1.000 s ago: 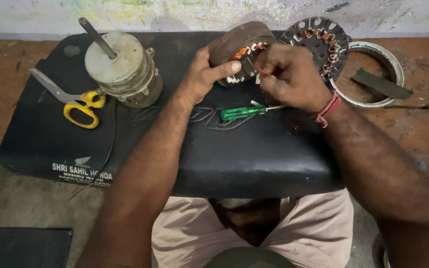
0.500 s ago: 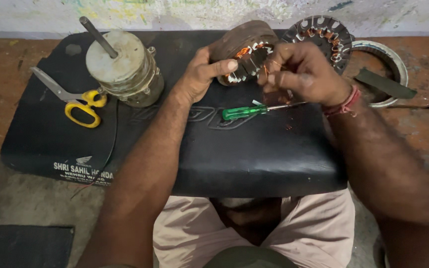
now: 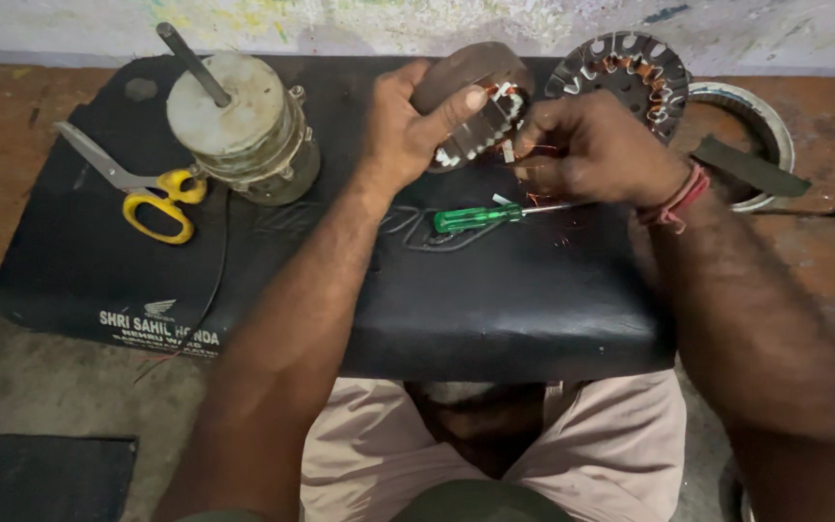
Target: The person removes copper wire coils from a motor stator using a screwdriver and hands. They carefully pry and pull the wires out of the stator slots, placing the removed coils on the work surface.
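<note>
Gripping the motor core (image 3: pixel 480 111), the left hand (image 3: pixel 408 126) is closed around it; at three o'clock, the right hand (image 3: pixel 587 150) pinches copper wire (image 3: pixel 533 169).

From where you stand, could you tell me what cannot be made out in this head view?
- Head view: the right hand hides what its fingertips pinch at the wound motor part.
- The left hand covers that part's left side.
- The screwdriver tip is lost under the right hand.
- The metal ring is partly hidden by the right wrist and a dark strip.
</note>
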